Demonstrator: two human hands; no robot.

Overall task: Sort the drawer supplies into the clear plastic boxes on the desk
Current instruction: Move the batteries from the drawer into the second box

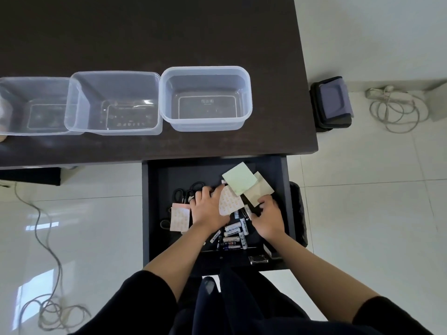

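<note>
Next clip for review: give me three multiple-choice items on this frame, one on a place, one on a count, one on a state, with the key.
1. Where do the batteries lie?
A. In the open drawer
B. On the desk
C. On the floor

2. How many clear plastic boxes stand on the desk?
A. Two
B. Three
C. Five

3. What state is the right-hand box in?
A. Lidded
B. Full of scissors
C. Empty

Key: 1 A, they lie between both hands inside the drawer; 2 B, three stand in one row; 3 C, its bare bottom shows.
</note>
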